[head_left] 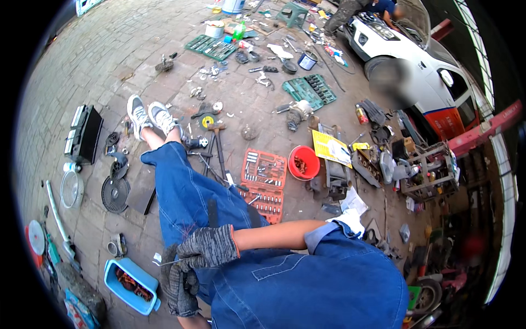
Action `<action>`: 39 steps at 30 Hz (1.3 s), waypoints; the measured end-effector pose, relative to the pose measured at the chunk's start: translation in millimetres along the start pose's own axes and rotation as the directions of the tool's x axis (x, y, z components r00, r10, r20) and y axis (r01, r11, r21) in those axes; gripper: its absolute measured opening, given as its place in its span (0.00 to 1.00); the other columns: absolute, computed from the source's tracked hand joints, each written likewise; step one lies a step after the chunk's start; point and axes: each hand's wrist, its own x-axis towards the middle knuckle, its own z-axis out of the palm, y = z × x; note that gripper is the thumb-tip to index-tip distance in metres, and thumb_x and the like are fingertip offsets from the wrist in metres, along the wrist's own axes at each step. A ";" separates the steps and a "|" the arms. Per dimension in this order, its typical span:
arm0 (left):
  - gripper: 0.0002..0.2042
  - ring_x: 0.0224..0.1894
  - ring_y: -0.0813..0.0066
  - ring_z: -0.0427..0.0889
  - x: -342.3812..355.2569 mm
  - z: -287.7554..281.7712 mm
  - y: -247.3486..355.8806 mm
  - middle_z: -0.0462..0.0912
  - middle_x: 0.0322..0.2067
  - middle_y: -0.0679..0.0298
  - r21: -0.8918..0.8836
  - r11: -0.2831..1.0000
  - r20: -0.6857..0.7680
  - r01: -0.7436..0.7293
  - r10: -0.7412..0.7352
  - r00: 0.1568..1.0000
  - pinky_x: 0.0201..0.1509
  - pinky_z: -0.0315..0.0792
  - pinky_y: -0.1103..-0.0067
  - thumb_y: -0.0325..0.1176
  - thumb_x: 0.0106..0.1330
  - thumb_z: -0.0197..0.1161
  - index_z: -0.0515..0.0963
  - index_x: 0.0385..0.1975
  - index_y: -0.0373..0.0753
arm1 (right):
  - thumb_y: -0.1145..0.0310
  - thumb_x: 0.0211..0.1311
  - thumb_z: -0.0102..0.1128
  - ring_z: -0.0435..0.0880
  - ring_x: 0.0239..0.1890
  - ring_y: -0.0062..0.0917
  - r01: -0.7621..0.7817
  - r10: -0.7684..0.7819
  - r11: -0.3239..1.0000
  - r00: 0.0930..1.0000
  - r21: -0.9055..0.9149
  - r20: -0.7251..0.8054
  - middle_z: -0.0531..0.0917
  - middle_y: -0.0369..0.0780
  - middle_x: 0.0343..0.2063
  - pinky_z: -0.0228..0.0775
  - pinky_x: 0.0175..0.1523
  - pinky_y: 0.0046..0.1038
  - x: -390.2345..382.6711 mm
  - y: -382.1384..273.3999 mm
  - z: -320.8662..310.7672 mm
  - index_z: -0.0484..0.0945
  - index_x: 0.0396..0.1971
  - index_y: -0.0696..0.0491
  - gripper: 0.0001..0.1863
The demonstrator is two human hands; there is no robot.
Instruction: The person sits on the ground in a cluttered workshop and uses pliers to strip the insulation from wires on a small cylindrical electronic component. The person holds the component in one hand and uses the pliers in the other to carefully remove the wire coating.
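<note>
My right hand, in a grey knit glove, reaches across my lap with its fingers curled. Just below it is my left hand, also gloved and closed, the two touching. A short thin metal piece pokes out leftward between them; the rest of what they grip is hidden. Blue denim trousers cover my outstretched legs. A light-blue tub with rusty-brown small parts stands left of my hands. Beyond my knees lie an open orange socket set and a hammer.
A red bucket stands beside the socket set. Green tool cases, a black-and-silver box and a round black grille lie on the paving. Scrap parts crowd a metal frame at right. A person leans over a white car.
</note>
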 end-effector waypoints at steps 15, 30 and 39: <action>0.33 0.23 0.84 0.70 -0.9 33.5 13.9 0.75 0.27 0.64 0.102 0.945 -0.077 -0.311 0.320 0.944 0.24 0.63 0.86 0.51 0.55 0.59 0.63 0.54 0.31 | 0.58 0.56 0.58 0.70 0.14 0.15 -0.182 0.329 0.666 0.942 0.723 -0.065 0.73 0.34 0.16 0.61 0.19 0.17 -12.1 -24.3 7.2 0.72 0.29 0.57 0.16; 0.40 0.26 0.76 0.75 -6.1 9.9 14.5 0.75 0.26 0.62 -0.126 0.915 -0.016 -0.384 0.385 0.923 0.28 0.69 0.82 0.55 0.52 0.62 0.59 0.55 0.29 | 0.61 0.59 0.55 0.72 0.20 0.13 -0.396 0.560 0.617 0.828 0.680 -0.025 0.76 0.34 0.21 0.63 0.23 0.15 -1.2 -44.8 4.0 0.73 0.38 0.56 0.14; 0.32 0.48 0.72 0.72 -11.9 -4.8 11.6 0.67 0.52 0.57 -0.024 0.901 0.061 -0.434 0.435 0.899 0.51 0.67 0.77 0.41 0.57 0.61 0.58 0.57 0.31 | 0.71 0.55 0.60 0.78 0.32 0.15 -0.446 0.553 0.625 0.832 0.640 0.040 0.80 0.36 0.32 0.72 0.35 0.18 10.5 -63.3 4.9 0.74 0.42 0.56 0.14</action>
